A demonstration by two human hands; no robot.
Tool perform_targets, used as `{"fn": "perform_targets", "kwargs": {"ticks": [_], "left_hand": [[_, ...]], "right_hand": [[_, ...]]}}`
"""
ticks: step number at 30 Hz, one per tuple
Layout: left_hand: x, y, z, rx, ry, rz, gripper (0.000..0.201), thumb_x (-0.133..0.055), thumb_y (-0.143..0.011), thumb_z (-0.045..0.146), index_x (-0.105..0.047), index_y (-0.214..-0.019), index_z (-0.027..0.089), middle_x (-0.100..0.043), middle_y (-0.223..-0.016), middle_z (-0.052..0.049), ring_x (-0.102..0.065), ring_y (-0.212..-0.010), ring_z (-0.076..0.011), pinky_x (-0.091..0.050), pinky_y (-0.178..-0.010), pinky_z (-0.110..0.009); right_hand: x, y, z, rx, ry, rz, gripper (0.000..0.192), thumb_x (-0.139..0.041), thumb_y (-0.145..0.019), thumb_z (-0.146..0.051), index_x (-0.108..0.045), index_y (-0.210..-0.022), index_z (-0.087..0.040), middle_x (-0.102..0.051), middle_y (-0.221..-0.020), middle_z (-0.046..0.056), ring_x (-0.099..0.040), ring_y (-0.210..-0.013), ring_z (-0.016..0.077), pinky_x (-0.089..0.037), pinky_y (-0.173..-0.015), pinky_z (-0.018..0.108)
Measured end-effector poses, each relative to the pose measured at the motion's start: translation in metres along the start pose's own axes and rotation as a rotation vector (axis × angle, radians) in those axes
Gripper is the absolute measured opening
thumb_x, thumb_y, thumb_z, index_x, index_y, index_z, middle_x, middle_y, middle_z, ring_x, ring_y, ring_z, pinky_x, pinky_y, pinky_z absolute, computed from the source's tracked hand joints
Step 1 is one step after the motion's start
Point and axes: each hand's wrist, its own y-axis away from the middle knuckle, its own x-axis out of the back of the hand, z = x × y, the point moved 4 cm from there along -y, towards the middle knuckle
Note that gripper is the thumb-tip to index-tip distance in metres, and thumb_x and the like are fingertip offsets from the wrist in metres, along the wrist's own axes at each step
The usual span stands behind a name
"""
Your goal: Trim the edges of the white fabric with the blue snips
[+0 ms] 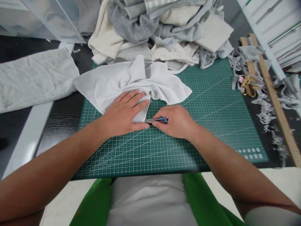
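Note:
A piece of white fabric [103, 80] lies creased on the green cutting mat [131, 153]. My left hand [125, 113] is spread flat on its near part, fingers apart, pressing it to the mat. My right hand [176, 121] is closed around small thread snips [161, 120] with blue handles. Their metal blades point left and meet the near corner of the fabric, just beside my left thumb. Whether the blades are parted is too small to tell.
A heap of grey and cream fabrics [178, 34] stands behind the mat. A folded grey cloth [35, 78] lies left. To the right are wooden strips [279, 106], gold-handled scissors [248, 86] and thread scraps [264, 110]. A translucent bin [51, 18] stands at the back left.

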Motion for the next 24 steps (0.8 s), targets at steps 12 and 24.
{"fn": "perform_targets", "kwargs": {"ticks": [12, 24], "left_hand": [[0.0005, -0.0002, 0.0012, -0.007, -0.015, -0.003, 0.090, -0.065, -0.087, 0.071, -0.046, -0.154, 0.014, -0.035, -0.167, -0.019, -0.030, -0.155, -0.0401, -0.026, -0.128, -0.058], [0.0015, 0.0002, -0.0021, 0.002, 0.027, -0.031, 0.095, -0.066, -0.084, 0.075, -0.046, -0.155, 0.015, -0.032, -0.168, -0.017, -0.028, -0.157, -0.0384, -0.023, -0.130, -0.056]], "right_hand": [[-0.0022, 0.0022, -0.0026, 0.022, 0.048, 0.016, 0.017, -0.068, -0.089, -0.033, -0.078, -0.087, -0.019, -0.079, -0.085, 0.005, -0.072, -0.081, 0.0217, -0.045, -0.071, 0.032], [-0.0028, 0.0019, -0.0022, 0.000, 0.029, -0.013, 0.017, -0.068, -0.091, -0.033, -0.078, -0.087, -0.020, -0.079, -0.084, 0.004, -0.069, -0.079, 0.0197, -0.044, -0.071, 0.031]]}}
